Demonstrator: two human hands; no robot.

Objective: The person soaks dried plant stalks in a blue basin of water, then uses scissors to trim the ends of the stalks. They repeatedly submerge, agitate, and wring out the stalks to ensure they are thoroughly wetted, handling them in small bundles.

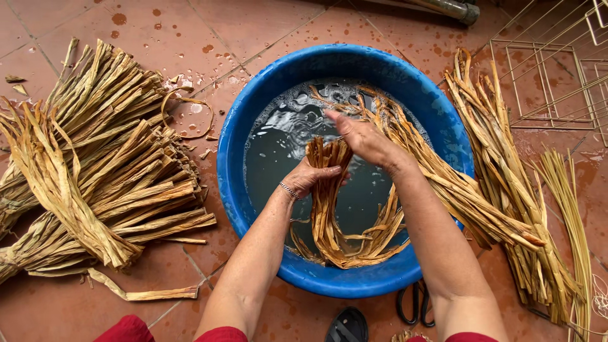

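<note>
A round blue basin (pixel 235 158) of soapy water stands on the tiled floor. Over it, my left hand (pixel 310 175) grips a folded bunch of wet, golden-brown dried leaf strips (pixel 329 209); the loose ends trail down into the water. My right hand (pixel 361 136) rests on top of the same bunch, fingers closed on its upper fold. More soaked strips (pixel 437 183) lie across the basin's right rim. A thin bracelet circles my left wrist.
A large heap of dry leaf strips (pixel 95 164) lies left of the basin. Another bundle (pixel 506 183) and thin pale stalks (pixel 570 215) lie on the right. Wire frames (pixel 551 82) sit at top right. Black scissors (pixel 415 304) and a sandal (pixel 347 326) lie by the near rim.
</note>
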